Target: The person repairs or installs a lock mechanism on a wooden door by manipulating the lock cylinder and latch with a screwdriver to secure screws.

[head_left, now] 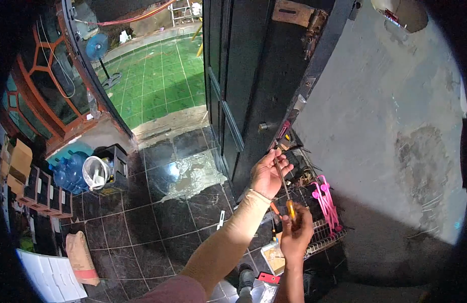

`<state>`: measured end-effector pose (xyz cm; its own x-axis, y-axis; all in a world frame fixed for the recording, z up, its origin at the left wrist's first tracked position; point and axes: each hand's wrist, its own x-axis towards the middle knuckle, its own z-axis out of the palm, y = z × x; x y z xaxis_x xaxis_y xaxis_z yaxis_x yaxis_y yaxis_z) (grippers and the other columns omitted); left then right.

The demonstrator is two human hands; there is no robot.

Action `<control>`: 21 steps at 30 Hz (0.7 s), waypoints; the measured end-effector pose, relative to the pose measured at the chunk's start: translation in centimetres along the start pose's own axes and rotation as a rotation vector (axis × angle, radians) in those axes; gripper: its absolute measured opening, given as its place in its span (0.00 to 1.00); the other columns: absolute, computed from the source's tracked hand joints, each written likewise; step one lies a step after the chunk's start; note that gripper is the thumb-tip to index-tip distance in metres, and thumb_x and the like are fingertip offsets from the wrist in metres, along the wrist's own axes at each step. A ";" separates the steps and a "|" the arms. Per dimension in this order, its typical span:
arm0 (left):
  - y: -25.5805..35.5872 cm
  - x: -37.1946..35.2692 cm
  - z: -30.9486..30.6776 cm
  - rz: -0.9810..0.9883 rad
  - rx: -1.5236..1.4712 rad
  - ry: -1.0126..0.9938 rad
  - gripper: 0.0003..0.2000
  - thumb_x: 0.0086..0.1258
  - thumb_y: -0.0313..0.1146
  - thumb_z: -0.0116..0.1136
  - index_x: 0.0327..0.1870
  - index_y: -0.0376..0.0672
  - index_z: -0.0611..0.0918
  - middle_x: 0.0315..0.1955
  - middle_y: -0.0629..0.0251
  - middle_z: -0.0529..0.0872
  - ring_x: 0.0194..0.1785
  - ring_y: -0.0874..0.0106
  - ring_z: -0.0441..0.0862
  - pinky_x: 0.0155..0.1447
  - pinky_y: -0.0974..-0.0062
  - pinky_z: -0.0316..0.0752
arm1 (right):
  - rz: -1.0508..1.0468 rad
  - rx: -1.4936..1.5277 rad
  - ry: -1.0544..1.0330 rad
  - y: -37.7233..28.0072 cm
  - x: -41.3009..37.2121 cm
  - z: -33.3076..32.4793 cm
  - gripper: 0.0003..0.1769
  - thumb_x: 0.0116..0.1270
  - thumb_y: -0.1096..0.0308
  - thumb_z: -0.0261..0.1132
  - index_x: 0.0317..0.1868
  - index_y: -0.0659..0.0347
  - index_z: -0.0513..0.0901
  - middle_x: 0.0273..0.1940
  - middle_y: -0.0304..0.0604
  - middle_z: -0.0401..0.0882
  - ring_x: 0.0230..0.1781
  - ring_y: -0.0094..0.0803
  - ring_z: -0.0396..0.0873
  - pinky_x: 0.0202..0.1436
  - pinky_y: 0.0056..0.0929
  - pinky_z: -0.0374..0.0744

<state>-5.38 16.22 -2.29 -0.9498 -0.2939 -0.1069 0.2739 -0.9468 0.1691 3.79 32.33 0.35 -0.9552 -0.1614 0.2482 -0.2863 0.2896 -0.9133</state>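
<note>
A screwdriver with a translucent yellow-orange handle (292,211) is held between both hands. The fingers of my right hand (297,233) are wrapped round the handle. Further up, my left hand (271,172) has thumb and fingertips pinched near the far end of the metal shaft, close to the edge of a dark metal door (258,91). What the tip touches is too small to make out. A round metal piece (264,125) shows on the door, above my left hand.
At right rises a grey plastered wall (364,116). A pink folding frame (326,204) and a wire basket (320,239) stand below it. Water bottles (71,170), a white bucket (96,172) and a paper sack (82,257) are at left. A blue fan (97,47) stands beyond the doorway.
</note>
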 end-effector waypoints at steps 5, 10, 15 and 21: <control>-0.6 0.4 -0.9 0.049 0.006 -0.091 0.10 0.77 0.39 0.56 0.43 0.42 0.82 0.35 0.69 0.82 0.39 0.72 0.80 0.56 0.57 0.78 | -0.026 -0.108 -0.217 -0.6 0.8 -1.1 0.16 0.71 0.71 0.65 0.55 0.69 0.80 0.41 0.53 0.78 0.42 0.45 0.79 0.48 0.37 0.76; -1.3 -0.2 0.7 0.085 -0.086 0.042 0.10 0.78 0.37 0.56 0.47 0.41 0.83 0.38 0.68 0.85 0.38 0.74 0.83 0.56 0.60 0.78 | -0.115 -0.330 -0.171 -0.5 2.4 -1.6 0.11 0.59 0.76 0.69 0.41 0.66 0.78 0.31 0.50 0.74 0.33 0.48 0.76 0.39 0.42 0.73; -2.1 0.6 -1.1 0.090 -0.088 -0.042 0.08 0.76 0.37 0.57 0.42 0.42 0.83 0.38 0.65 0.85 0.45 0.69 0.83 0.58 0.58 0.78 | 0.001 -0.364 -0.263 0.5 3.4 -2.2 0.12 0.58 0.79 0.69 0.39 0.63 0.74 0.30 0.43 0.72 0.27 0.36 0.72 0.35 0.34 0.71; -1.8 -1.2 -0.8 0.177 -0.001 -0.039 0.06 0.73 0.35 0.61 0.44 0.45 0.83 0.40 0.65 0.86 0.47 0.68 0.83 0.55 0.56 0.78 | 0.221 0.192 -0.302 2.5 2.4 -4.4 0.10 0.64 0.81 0.65 0.45 0.63 0.78 0.36 0.34 0.76 0.35 0.18 0.71 0.39 0.19 0.71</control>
<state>-4.61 18.18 -3.24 -0.8920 -0.4506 -0.0373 0.4374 -0.8808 0.1813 0.49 36.85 0.10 -0.9188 -0.3927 -0.0397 -0.0308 0.1716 -0.9847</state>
